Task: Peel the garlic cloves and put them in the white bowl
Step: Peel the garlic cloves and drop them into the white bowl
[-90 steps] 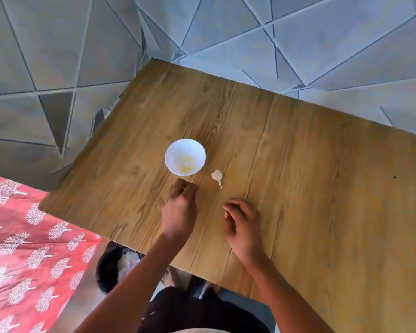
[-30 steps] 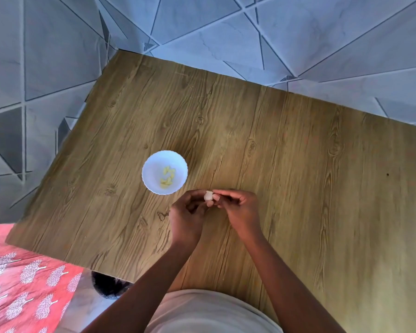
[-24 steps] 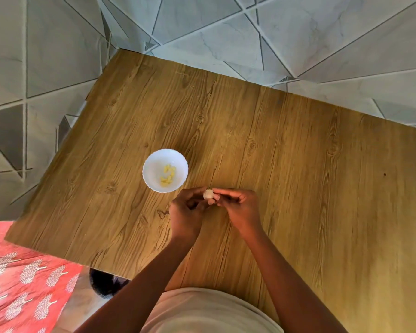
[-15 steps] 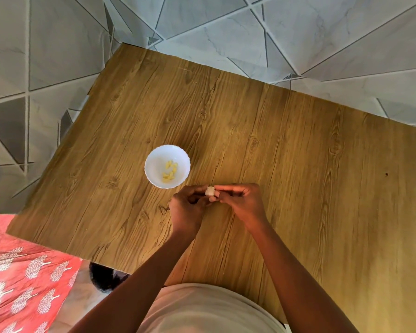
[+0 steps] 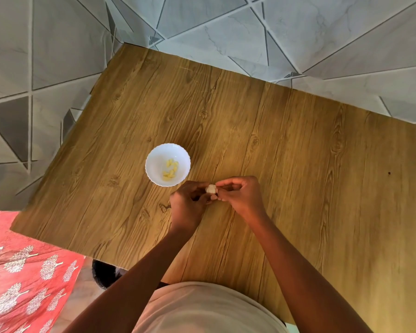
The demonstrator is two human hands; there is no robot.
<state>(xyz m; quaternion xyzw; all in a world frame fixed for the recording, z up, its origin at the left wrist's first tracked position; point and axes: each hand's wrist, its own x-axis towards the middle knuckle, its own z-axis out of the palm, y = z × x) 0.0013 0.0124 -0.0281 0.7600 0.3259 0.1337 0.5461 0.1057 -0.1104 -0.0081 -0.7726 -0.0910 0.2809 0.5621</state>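
Note:
A small white bowl with a scalloped rim stands on the wooden table and holds several yellowish peeled garlic cloves. Just right of and below the bowl, a whitish garlic clove with its skin on is pinched between both hands. My left hand grips it from the left with curled fingers. My right hand pinches it from the right with thumb and fingertips. Both hands hover just above the tabletop.
The table's near edge runs diagonally at lower left, with a red cloth printed with white trees beyond it. Grey tiled floor surrounds the table. A dark object shows under the table edge.
Three seconds ago the clove lay on the table beside the bowl with both hands apart; now both hands hold it together. Over the last second the hands have hardly moved.

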